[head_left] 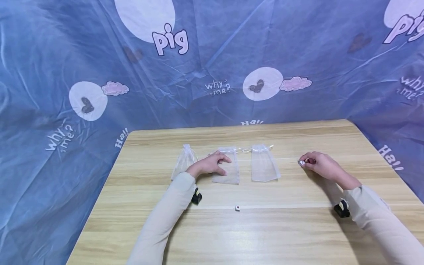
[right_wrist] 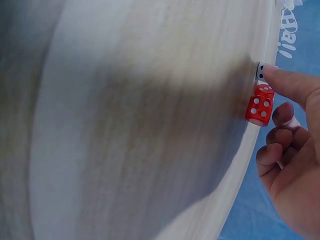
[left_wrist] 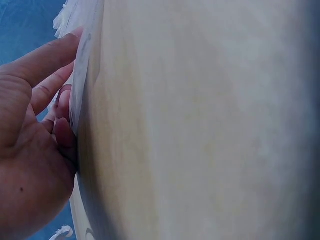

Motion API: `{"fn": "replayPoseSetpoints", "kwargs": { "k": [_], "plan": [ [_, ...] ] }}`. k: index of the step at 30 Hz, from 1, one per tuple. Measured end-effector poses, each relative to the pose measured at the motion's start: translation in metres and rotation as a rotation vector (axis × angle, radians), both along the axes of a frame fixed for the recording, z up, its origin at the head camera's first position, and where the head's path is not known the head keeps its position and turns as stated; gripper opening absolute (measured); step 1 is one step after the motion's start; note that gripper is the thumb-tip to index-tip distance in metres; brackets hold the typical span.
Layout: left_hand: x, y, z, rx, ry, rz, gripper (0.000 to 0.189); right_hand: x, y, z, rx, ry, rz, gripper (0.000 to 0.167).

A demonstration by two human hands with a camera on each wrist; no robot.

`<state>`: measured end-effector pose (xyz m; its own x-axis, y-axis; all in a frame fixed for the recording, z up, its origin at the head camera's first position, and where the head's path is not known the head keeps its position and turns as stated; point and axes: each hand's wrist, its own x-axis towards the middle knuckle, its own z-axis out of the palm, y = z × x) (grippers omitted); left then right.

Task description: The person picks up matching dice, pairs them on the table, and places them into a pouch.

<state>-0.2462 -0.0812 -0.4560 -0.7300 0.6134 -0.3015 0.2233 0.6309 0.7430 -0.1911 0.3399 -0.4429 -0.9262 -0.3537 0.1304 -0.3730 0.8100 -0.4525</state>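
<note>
In the head view my right hand (head_left: 321, 164) pinches a small white die (head_left: 300, 163) between thumb and fingertip, low over the table at the right. The right wrist view shows blue dots on that white die (right_wrist: 260, 72), partly covered by the thumb. Close beside it are a red die (right_wrist: 259, 110) with white dots and a smaller-looking red one (right_wrist: 264, 90) behind. My left hand (head_left: 212, 164), its thumb and fingers spread apart, rests on the middle sheer white drawstring bag (head_left: 232, 173). Seen from the left wrist, the fingertips lie along the bag's thin mesh (left_wrist: 86, 65).
Another sheer bag (head_left: 183, 162) lies left of the left hand, partly behind the forearm. A third bag (head_left: 264, 165) is to the right of the middle one. Nearer the front, a single white die (head_left: 237, 208) sits on the wooden table (head_left: 281, 235). A blue printed cloth (head_left: 212, 106) hangs behind.
</note>
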Motion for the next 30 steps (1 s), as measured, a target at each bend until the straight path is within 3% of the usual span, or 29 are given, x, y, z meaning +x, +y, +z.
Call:
{"fn": "replayPoseSetpoints", "kwargs": {
  "k": [8, 16, 30],
  "plan": [
    [0.000, 0.001, -0.001, 0.011, -0.005, 0.004, 0.049, 0.007, -0.001, 0.007, 0.007, 0.009, -0.009, 0.011],
    [-0.001, 0.001, -0.001, 0.015, -0.015, 0.007, 0.048, 0.019, -0.013, 0.014, -0.060, -0.046, -0.046, 0.011],
    [0.001, 0.002, 0.002, -0.022, -0.002, 0.012, 0.048, 0.049, -0.056, 0.020, -0.133, -0.031, 0.079, 0.011]
  ]
}}
